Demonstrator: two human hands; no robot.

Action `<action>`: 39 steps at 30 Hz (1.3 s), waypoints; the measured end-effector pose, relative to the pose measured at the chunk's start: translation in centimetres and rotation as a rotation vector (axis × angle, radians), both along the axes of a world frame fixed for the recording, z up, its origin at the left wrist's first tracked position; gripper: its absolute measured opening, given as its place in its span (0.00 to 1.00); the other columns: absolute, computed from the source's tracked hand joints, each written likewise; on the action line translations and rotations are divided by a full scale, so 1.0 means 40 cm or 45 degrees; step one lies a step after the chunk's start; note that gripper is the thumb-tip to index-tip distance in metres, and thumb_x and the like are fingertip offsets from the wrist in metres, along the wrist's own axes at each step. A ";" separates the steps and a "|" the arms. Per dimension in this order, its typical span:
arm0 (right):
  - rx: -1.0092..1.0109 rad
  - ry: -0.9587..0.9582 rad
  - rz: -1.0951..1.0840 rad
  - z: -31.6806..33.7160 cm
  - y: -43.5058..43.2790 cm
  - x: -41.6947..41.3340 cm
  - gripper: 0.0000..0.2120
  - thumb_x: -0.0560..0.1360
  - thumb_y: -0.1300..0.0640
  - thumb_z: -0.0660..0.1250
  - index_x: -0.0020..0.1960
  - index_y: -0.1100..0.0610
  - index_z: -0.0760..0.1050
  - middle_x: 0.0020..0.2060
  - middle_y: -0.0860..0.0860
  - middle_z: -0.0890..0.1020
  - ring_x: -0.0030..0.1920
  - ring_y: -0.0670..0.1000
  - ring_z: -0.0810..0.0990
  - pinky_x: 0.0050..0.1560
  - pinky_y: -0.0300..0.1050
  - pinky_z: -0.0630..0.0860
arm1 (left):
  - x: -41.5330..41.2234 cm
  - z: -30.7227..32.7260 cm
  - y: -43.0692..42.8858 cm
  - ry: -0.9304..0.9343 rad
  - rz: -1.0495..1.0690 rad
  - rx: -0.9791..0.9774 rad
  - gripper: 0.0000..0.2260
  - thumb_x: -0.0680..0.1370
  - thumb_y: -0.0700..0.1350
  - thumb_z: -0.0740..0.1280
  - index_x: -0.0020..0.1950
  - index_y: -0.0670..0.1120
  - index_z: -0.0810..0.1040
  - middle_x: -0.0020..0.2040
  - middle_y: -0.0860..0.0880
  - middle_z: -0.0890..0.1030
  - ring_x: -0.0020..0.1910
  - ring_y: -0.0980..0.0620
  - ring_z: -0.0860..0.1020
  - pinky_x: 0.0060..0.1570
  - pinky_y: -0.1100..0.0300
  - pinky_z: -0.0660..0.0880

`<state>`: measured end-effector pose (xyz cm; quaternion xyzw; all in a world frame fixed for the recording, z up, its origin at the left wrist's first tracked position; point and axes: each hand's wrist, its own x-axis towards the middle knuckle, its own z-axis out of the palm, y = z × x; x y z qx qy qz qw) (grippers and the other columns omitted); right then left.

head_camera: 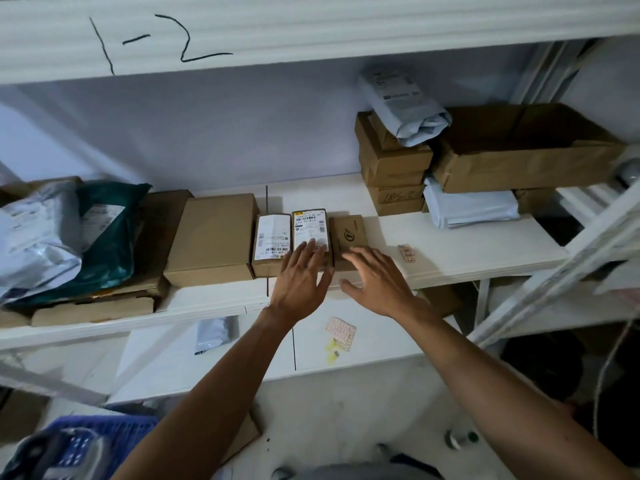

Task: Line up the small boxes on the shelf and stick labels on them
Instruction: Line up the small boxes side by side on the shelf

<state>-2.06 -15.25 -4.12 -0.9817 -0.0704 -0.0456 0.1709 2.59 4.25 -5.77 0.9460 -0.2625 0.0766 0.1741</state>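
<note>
Three small cardboard boxes stand side by side near the front of the white shelf [450,247]. The left box [272,239] and the middle box [310,226] carry white shipping labels; the right box [348,232] shows a printed logo. My left hand [299,278] lies flat with straight fingers on the near end of the middle box. My right hand [377,278] is spread open over the near end of the right box, thumb down at the shelf's front edge. A small strip of labels [406,252] lies on the shelf to the right.
A larger brown box [213,233] sits left of the row, beside grey and green mailer bags [69,237]. Stacked boxes [394,168] and an open carton [526,147] stand at the back right. A sheet of stickers [341,332] lies on the lower shelf.
</note>
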 end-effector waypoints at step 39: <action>-0.086 0.093 -0.200 -0.054 -0.320 0.116 0.19 0.76 0.52 0.68 0.62 0.62 0.76 0.54 0.60 0.79 0.55 0.61 0.79 0.54 0.56 0.77 | 0.047 -0.064 -0.349 -0.149 -0.104 0.038 0.20 0.83 0.50 0.57 0.73 0.45 0.71 0.73 0.43 0.73 0.74 0.43 0.68 0.76 0.44 0.59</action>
